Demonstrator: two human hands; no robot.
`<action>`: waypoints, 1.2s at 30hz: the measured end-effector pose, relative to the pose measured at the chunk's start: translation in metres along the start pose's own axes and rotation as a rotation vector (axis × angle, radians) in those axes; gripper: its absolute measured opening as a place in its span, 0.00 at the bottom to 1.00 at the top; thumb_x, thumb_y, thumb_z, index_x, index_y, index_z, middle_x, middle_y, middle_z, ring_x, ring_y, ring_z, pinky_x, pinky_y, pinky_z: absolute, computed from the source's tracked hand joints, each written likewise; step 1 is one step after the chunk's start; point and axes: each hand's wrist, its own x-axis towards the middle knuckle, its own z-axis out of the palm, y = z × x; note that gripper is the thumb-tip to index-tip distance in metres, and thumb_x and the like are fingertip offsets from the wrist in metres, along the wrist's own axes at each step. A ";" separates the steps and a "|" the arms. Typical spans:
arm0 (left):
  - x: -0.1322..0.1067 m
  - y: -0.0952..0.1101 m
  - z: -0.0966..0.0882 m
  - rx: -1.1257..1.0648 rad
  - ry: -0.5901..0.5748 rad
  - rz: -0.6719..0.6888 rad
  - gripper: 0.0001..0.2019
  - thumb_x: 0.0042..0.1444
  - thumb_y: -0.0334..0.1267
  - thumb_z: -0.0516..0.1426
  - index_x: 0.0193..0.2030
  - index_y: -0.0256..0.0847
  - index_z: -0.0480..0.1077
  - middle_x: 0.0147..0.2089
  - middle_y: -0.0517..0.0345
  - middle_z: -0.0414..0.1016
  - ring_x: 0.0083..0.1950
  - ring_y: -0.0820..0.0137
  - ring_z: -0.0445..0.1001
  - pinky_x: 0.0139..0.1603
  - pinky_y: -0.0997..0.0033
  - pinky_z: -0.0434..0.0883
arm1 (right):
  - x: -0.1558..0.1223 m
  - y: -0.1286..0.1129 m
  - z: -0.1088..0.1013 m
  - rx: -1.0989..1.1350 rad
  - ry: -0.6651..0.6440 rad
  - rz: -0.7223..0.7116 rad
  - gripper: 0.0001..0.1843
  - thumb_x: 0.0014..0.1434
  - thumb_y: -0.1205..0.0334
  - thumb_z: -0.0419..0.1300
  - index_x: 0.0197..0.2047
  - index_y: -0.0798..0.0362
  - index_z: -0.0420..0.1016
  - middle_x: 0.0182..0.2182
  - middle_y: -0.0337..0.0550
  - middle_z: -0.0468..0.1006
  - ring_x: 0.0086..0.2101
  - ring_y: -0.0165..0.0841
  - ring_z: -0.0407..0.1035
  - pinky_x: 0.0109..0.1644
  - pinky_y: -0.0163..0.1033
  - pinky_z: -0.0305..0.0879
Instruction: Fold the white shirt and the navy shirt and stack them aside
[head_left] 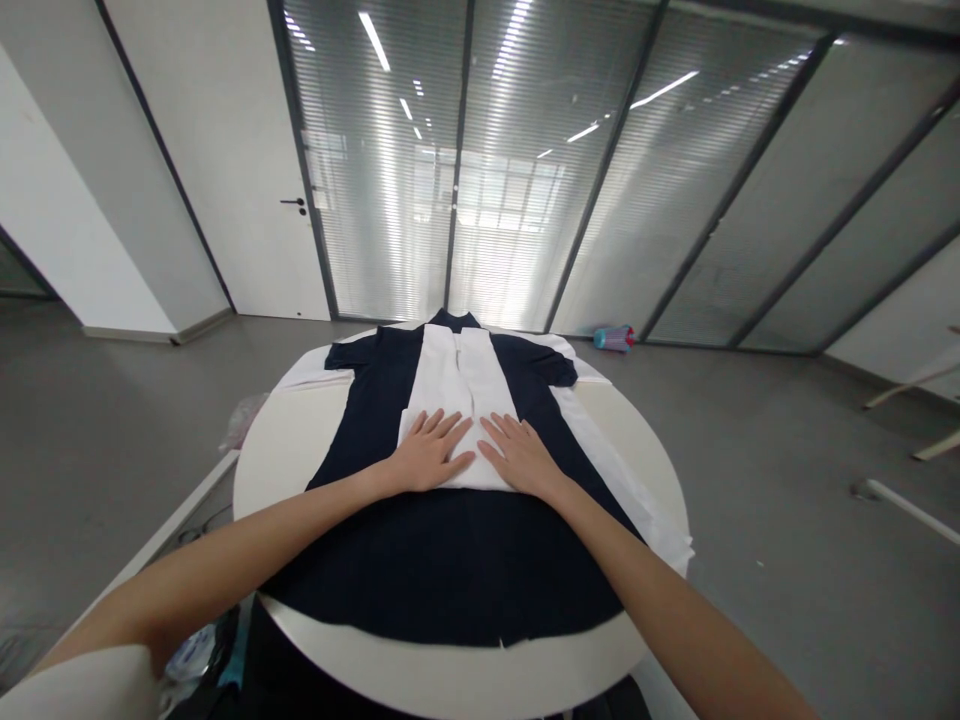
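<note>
Navy short-sleeved shirt (450, 570) lies spread flat on the round white worktop (281, 465), collar (454, 320) at the far side, hem at the near edge.

Left hand (431, 452) and right hand (521, 457): both fully open, palms down, fingers spread, resting side by side on the white centre panel (450, 385) near its lower edge. Neither has hold of anything; they are flat on the cloth, just apart.

Progress as it lies: short sleeves (547, 362) sit out to each side, not turned in. Centre panel runs from the collar to about mid-body, with a seam or placket down its middle. Can't tell if it is part of the shirt or a separate layer. Lower navy body is flat, with no fold across it. White cloth strip (622, 480) shows along the right side, running off the worktop edge, and more white cloth shows at the left. Can't tell whether it belongs to the shirt.

Around: clear plastic bag (244, 420) just past the worktop's left edge, blue-and-pink bottle (613, 338) lying on the grey floor, white door (225, 170) and glazed partition with blinds (382, 170) beyond.
</note>
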 end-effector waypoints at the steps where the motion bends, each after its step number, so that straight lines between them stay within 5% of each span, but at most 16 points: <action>1: -0.002 -0.001 -0.001 0.009 0.009 0.000 0.34 0.68 0.60 0.43 0.75 0.46 0.51 0.75 0.49 0.51 0.75 0.48 0.48 0.72 0.41 0.44 | -0.003 0.002 0.001 0.012 -0.019 0.012 0.36 0.71 0.42 0.38 0.73 0.54 0.53 0.71 0.49 0.52 0.69 0.47 0.47 0.71 0.58 0.43; 11: -0.010 -0.006 -0.008 0.073 0.094 0.031 0.35 0.65 0.65 0.44 0.72 0.48 0.56 0.70 0.46 0.62 0.69 0.49 0.60 0.69 0.36 0.49 | -0.021 -0.002 -0.013 -0.011 0.020 0.040 0.38 0.70 0.39 0.37 0.72 0.54 0.56 0.68 0.53 0.60 0.65 0.48 0.55 0.64 0.56 0.55; 22: -0.019 -0.001 -0.006 0.131 0.109 0.026 0.35 0.65 0.62 0.45 0.73 0.46 0.55 0.70 0.45 0.62 0.68 0.49 0.61 0.68 0.37 0.52 | -0.025 -0.001 -0.013 -0.029 0.022 -0.001 0.40 0.69 0.37 0.39 0.72 0.55 0.58 0.68 0.54 0.61 0.66 0.48 0.55 0.68 0.59 0.48; 27: -0.008 0.006 -0.019 0.124 0.157 0.013 0.29 0.67 0.58 0.47 0.66 0.44 0.66 0.66 0.45 0.68 0.66 0.52 0.65 0.69 0.41 0.53 | -0.018 -0.014 -0.021 -0.041 0.129 -0.025 0.37 0.71 0.42 0.37 0.71 0.56 0.59 0.69 0.52 0.60 0.68 0.49 0.49 0.70 0.63 0.38; 31: 0.003 0.005 -0.012 0.125 0.153 0.032 0.25 0.70 0.45 0.43 0.68 0.36 0.62 0.69 0.44 0.63 0.71 0.56 0.59 0.73 0.46 0.47 | -0.006 -0.030 -0.015 0.010 0.100 -0.118 0.35 0.72 0.47 0.32 0.73 0.58 0.53 0.71 0.50 0.52 0.70 0.44 0.43 0.72 0.58 0.37; 36: -0.004 -0.008 0.005 0.107 0.050 0.029 0.32 0.70 0.53 0.42 0.72 0.35 0.55 0.73 0.42 0.55 0.74 0.55 0.53 0.73 0.47 0.48 | -0.009 -0.026 -0.004 0.064 -0.014 -0.122 0.43 0.70 0.38 0.32 0.74 0.61 0.50 0.72 0.55 0.49 0.71 0.43 0.42 0.72 0.55 0.39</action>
